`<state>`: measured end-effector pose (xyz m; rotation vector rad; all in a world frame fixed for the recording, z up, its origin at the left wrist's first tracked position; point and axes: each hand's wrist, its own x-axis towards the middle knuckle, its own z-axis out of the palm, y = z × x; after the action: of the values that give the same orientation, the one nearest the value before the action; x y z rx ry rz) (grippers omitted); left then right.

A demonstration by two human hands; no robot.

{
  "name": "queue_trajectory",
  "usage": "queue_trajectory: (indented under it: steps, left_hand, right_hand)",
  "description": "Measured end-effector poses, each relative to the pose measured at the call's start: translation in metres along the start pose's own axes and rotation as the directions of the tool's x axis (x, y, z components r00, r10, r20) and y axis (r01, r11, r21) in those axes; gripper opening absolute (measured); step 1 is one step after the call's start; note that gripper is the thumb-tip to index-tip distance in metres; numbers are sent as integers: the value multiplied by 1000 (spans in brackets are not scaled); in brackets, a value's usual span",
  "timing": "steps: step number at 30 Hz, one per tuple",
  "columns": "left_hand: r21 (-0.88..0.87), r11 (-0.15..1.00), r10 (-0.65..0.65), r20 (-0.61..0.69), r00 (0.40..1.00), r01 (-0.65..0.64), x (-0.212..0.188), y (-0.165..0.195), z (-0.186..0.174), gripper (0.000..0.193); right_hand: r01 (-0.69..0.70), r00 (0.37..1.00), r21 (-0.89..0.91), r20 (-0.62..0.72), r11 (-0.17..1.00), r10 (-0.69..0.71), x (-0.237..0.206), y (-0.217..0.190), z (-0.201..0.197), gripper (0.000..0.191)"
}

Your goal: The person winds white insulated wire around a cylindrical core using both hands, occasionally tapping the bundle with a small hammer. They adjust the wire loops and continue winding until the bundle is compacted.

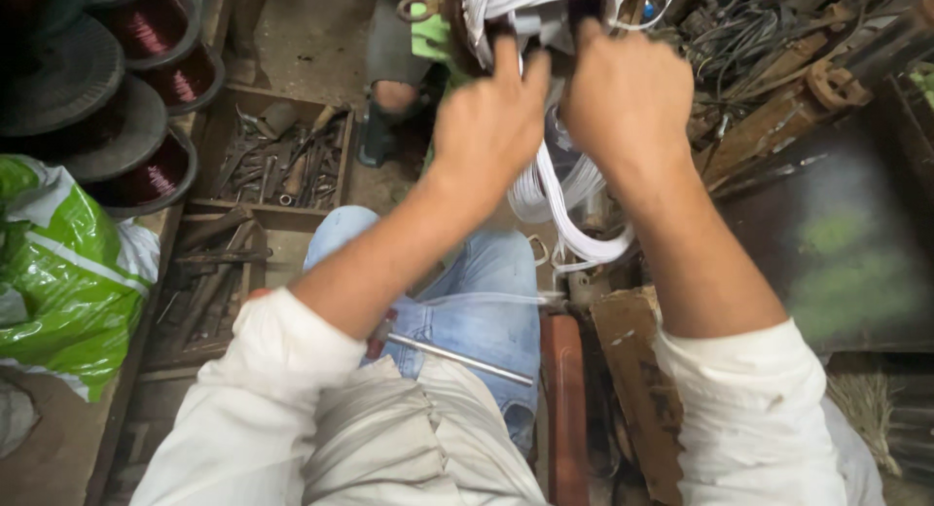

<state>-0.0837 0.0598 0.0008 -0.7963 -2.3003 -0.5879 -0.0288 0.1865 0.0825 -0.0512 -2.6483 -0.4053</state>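
Note:
Both my hands reach up to a bundle of white cords [569,190] wound on a dark round part [540,15] at the top of the view. My left hand [491,122] grips the cords with its fingers curled over the part's lower edge. My right hand [623,92] is closed on the same bundle just to the right. Loops of the white cords hang down between my forearms toward my knee in blue jeans [477,292].
Spools of reddish copper wire [146,29] are stacked at the top left above a green and white plastic bag [58,263]. A wooden tray of rusty tools [282,156] lies on the floor. A metal rod [457,355] rests on my lap. Scrap wires and metal pieces [769,49] fill the right.

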Motion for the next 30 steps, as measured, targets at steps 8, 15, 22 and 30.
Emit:
queue_trajectory:
  steps: [8, 15, 22, 30]
  left_hand:
    - [-163, 986, 9, -153, 988, -35, -10, 3, -24, 29]
    - [-142, 985, 93, -39, 995, -97, -2, -5, -20, 22]
    - [-68, 993, 97, -34, 995, -99, 9, -5, -13, 16]
    - [-102, 980, 160, -99, 982, -170, 22, -12, -5, 29]
  right_hand:
    - [17, 1000, -10, -7, 1000, -17, 7, 7, -4, 21]
    - [-14, 994, 110, 108, 994, 2, -13, -6, -42, 47]
    - [-82, 974, -61, 209, 995, 93, -35, -10, -61, 59]
    - [-14, 983, -140, 177, 990, 39, -16, 1, -42, 54]
